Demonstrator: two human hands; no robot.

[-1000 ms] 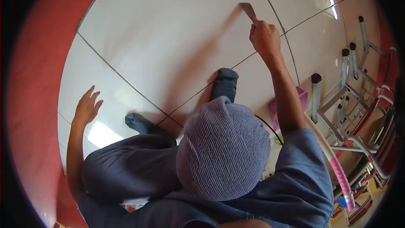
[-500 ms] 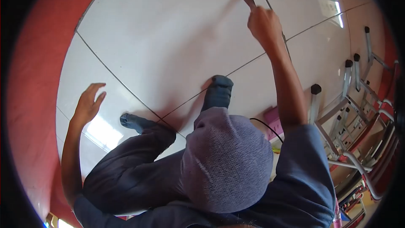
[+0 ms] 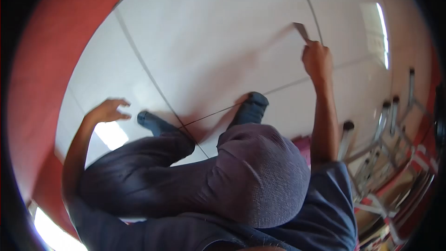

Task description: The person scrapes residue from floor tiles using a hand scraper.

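Note:
My right hand (image 3: 318, 62) is wrapped around the handle of a scraper (image 3: 300, 31) with a dark, flat blade that widens toward its end. The blade points up and left over the white tiled floor (image 3: 218, 42), close to a grout line. The handle is hidden inside my fist. On the left side, my left hand (image 3: 111, 110) hangs in the air with fingers apart and slightly bent, holding nothing. It is beside my socked left foot (image 3: 151, 120).
My bent knee (image 3: 260, 176) fills the lower middle, with my other socked foot (image 3: 251, 109) on the tiles. A red wall (image 3: 60, 60) curves along the left. Metal-legged chairs (image 3: 385, 135) crowd the right side. Part of a pink object (image 3: 303, 148) shows beside my right forearm.
The whole view has shifted. My right hand with the scraper appears lower and farther right. My left hand has turned, its fingers now pointing more to the right.

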